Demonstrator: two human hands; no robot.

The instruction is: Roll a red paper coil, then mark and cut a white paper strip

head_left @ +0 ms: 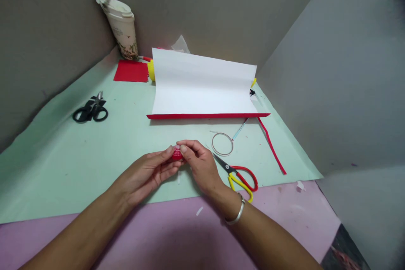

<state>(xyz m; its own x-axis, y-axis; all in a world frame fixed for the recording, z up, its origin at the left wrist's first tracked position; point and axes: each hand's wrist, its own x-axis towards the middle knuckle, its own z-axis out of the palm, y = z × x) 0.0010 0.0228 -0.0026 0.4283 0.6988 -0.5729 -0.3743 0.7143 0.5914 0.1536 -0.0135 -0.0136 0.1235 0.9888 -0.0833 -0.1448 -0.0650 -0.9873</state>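
1. In the head view, a small red ridged piece (177,155) with pale speckles is held just below the centre of the frame, above a pale green sheet (126,139).
2. Its left side is pinched by the left hand (154,168), with the thumb laid on top and the fingers curled narrowly underneath.
3. Its right side is gripped by the right hand (201,166), the thumb and bent forefinger being pressed close together at its upper edge; a silver bangle (237,214) is worn on that wrist.
4. To the right of the hands, scissors with one red and one yellow handle (233,170) are seen, their tips directed to the upper left.
5. Above them, a thin tape ring (222,154) is laid flat, with a light blue pen (240,129) near it and a narrow red strip (271,145) farther right.
6. The upper middle is filled by a curved white paper sheet (202,84), edged in red along its bottom.
7. At the left, black-handled scissors (101,114) are placed; in the upper left, a red card (131,71) is set below a lidded tumbler (123,29).
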